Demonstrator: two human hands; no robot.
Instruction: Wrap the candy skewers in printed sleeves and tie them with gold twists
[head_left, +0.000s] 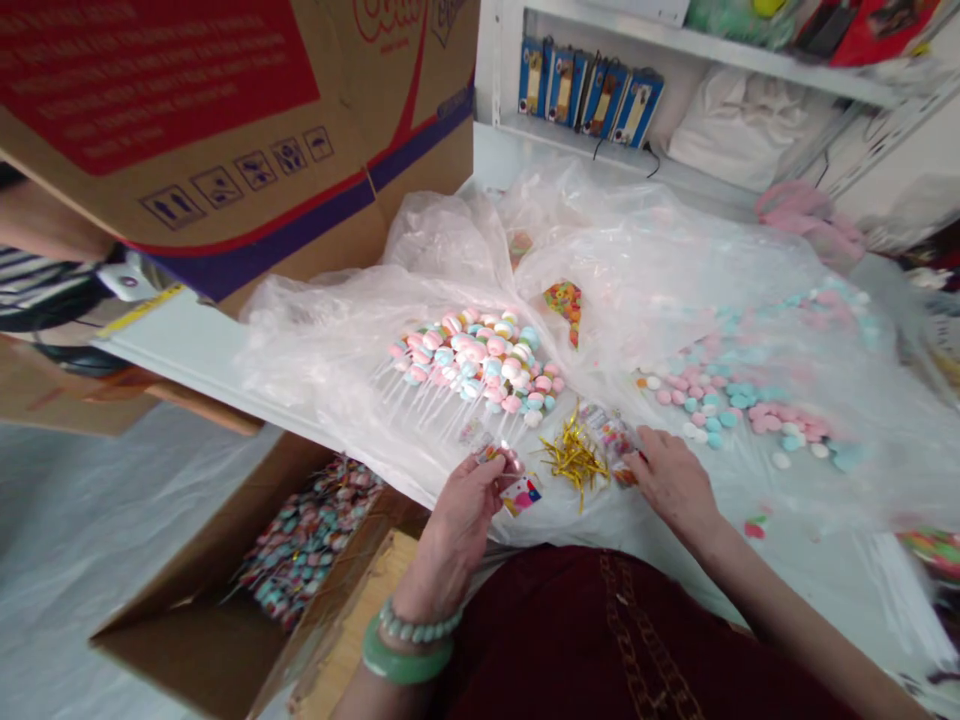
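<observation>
Dark-red garment point(600, 640) is being worn across bottom of view. Far L, raised cardboard carton point(187, 130) is being held up next to a co-worker's forearm point(45, 220). Below it, open cardboard box point(172, 640) is being used to hold boxed lollipops point(307, 540). L hand point(461, 510), w/ green bangle point(409, 655) and beaded bracelet point(420, 625), is being kept just over plastic sheet point(337, 370). Its fingers point(499, 465) are being clenched on small cellophane pkt point(487, 450), w/ printed card point(521, 495) being held just below them, though exact grip on card is hidden. Above the hands, lollipop pile point(469, 360) is being rested on sheet, sticks being angled down-L. Gold twist ties point(574, 460) are being left approx. midway btwn hands, on sheet. Clear pkt point(615, 445) is being touched by R hand point(671, 480), which is nearer; pkt's long axis is being run diag., upper L to lower R. R fingers point(637, 460) are being curled against it, but whether it's gripped can't be told. Far R, loose pastel candy discs point(750, 400) are being spread over sheet.
</observation>
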